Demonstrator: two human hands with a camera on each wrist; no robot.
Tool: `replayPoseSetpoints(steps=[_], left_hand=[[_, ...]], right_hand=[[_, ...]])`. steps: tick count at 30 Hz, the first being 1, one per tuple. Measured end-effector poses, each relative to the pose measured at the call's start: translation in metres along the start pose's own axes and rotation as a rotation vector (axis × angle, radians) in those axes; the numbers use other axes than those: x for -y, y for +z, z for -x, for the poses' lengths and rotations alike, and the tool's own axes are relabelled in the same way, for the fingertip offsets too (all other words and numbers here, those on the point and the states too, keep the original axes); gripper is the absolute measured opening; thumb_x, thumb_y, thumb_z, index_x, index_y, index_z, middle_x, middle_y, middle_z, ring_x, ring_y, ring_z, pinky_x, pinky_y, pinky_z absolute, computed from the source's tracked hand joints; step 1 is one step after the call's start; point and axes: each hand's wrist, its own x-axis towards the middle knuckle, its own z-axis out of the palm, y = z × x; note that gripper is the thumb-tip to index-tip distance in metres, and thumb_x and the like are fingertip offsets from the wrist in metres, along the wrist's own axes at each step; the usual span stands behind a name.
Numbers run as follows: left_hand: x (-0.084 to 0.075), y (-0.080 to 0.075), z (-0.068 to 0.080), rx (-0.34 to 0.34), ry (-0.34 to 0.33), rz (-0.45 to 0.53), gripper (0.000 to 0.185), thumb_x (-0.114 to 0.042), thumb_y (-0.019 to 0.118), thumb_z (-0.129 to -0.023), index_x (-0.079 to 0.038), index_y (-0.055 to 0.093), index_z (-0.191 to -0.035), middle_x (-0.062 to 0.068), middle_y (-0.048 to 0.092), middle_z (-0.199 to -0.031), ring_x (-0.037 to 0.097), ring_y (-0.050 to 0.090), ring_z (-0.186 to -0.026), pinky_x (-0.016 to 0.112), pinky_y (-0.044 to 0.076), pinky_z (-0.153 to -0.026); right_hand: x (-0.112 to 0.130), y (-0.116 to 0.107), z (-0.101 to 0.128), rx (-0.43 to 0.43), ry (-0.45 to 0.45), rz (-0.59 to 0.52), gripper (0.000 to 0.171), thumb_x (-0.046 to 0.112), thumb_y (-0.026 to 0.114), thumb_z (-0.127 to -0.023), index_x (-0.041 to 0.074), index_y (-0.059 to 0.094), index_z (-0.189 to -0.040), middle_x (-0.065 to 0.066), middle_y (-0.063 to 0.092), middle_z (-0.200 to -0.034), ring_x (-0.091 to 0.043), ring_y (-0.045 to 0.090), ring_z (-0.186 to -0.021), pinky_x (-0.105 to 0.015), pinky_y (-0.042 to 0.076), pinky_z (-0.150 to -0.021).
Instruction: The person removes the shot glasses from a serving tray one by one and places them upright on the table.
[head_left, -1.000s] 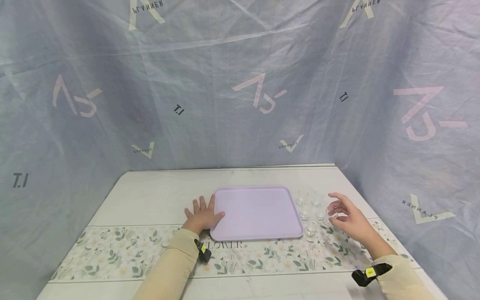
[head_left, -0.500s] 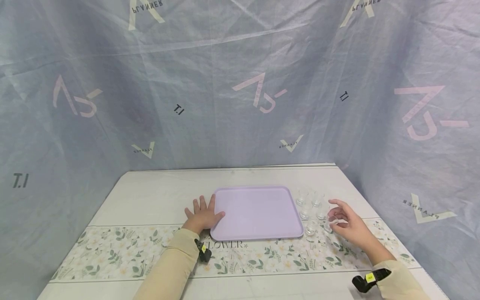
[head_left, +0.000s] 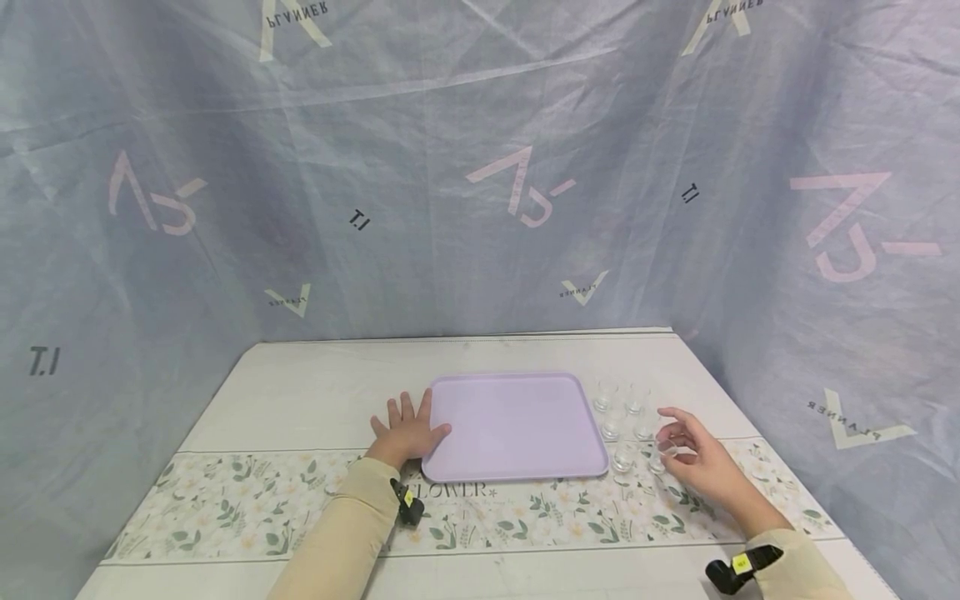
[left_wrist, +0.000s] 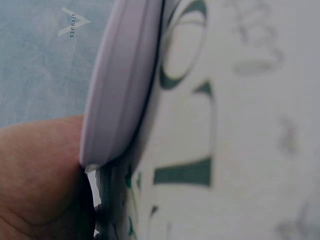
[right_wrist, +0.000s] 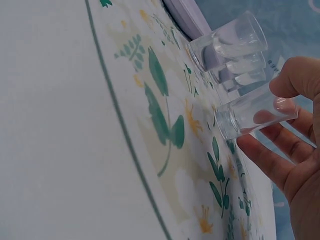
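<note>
A lavender tray (head_left: 513,425) lies flat in the middle of the table. My left hand (head_left: 405,431) rests flat on the table at its left edge, fingers spread, thumb against the rim; the left wrist view shows the tray rim (left_wrist: 120,90) against my palm (left_wrist: 40,170). Several small clear glasses (head_left: 611,427) stand in a cluster right of the tray. My right hand (head_left: 671,439) is at the cluster's near right corner. In the right wrist view its thumb and fingers (right_wrist: 260,150) pinch one small glass (right_wrist: 255,117), with other glasses (right_wrist: 227,50) just beyond it.
A white tablecloth with a floral band (head_left: 225,500) covers the table. Grey printed fabric (head_left: 480,167) walls in the back and both sides. The table's right edge (head_left: 750,417) runs close to my right hand.
My right hand has come down and nearer, from hovering above the glasses to closing its fingers round the near right glass. The left hand and tray have not moved.
</note>
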Motion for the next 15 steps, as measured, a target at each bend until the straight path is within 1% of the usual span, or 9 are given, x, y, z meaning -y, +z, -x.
replayPoseSetpoints(steps=[3,9,13,15], left_hand=[[-0.001,-0.001,0.001,0.001,0.002,0.003,0.09,-0.061,0.045,-0.1,-0.017,-0.001,-0.164,0.029,-0.01,-0.164,0.051,-0.016,-0.149,0.077,-0.013,-0.109],[-0.002,-0.001,0.001,0.006,-0.003,-0.004,0.088,-0.06,0.044,-0.101,-0.017,0.0,-0.164,0.029,-0.01,-0.165,0.051,-0.015,-0.149,0.077,-0.012,-0.109],[-0.006,-0.004,0.007,0.013,-0.007,-0.012,0.087,-0.06,0.043,-0.101,-0.016,0.001,-0.164,0.029,-0.009,-0.165,0.051,-0.013,-0.15,0.076,-0.012,-0.109],[-0.008,-0.007,0.012,0.006,-0.004,-0.013,0.086,-0.06,0.043,-0.101,-0.015,0.004,-0.164,0.03,-0.006,-0.165,0.052,-0.011,-0.15,0.076,-0.01,-0.11]], right_hand=[[-0.001,0.0,0.0,-0.004,0.007,0.021,0.075,-0.012,0.073,-0.083,0.01,0.041,-0.147,-0.01,0.061,-0.109,-0.015,0.064,-0.098,-0.025,0.056,-0.076],[-0.001,0.0,0.002,-0.002,0.028,0.036,0.075,-0.009,0.074,-0.084,0.01,0.041,-0.148,-0.008,0.061,-0.11,-0.017,0.063,-0.1,-0.026,0.056,-0.078],[0.0,-0.002,0.003,0.009,0.008,0.044,0.074,-0.006,0.074,-0.085,0.011,0.04,-0.149,-0.009,0.06,-0.112,-0.022,0.064,-0.102,-0.029,0.057,-0.08],[0.002,-0.004,0.002,-0.009,-0.03,0.069,0.071,-0.004,0.075,-0.086,0.009,0.041,-0.148,-0.01,0.06,-0.113,-0.024,0.064,-0.101,-0.031,0.056,-0.081]])
